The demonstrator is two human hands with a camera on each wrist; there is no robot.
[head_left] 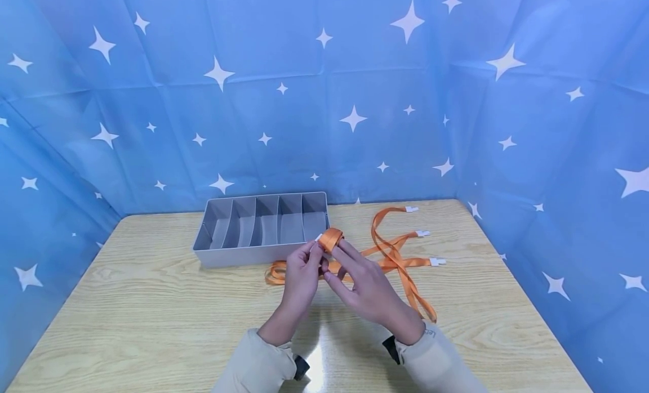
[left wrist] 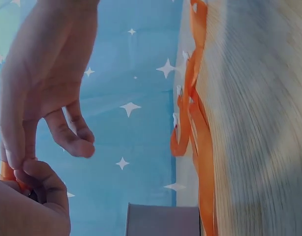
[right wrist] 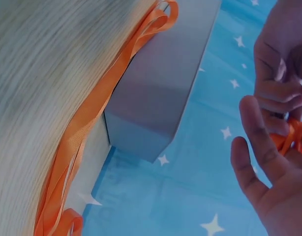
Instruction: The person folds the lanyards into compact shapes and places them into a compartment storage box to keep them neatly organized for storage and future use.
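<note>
In the head view an orange lanyard (head_left: pixel 331 239) is coiled into a small roll, with a white tip beside it. My left hand (head_left: pixel 301 273) pinches the roll from the left between thumb and curled fingers. Extended fingers of my right hand (head_left: pixel 369 287) reach into the roll, and the strap seems to pass round them. Two other right fingers (right wrist: pixel 256 132) stick out loosely in the right wrist view, touching nothing. Behind and below the hands, several orange lanyards (head_left: pixel 392 262) with white clips (head_left: pixel 438 262) lie crossed on the table. Part of them is hidden by the hands.
A grey divided box (head_left: pixel 248 255) stands at the back of the wooden table (head_left: pixel 137 303), just left of and behind the hands. Lanyard loops (head_left: pixel 274 273) lie along its front. A blue curtain with white stars (head_left: pixel 284 128) hangs behind the table.
</note>
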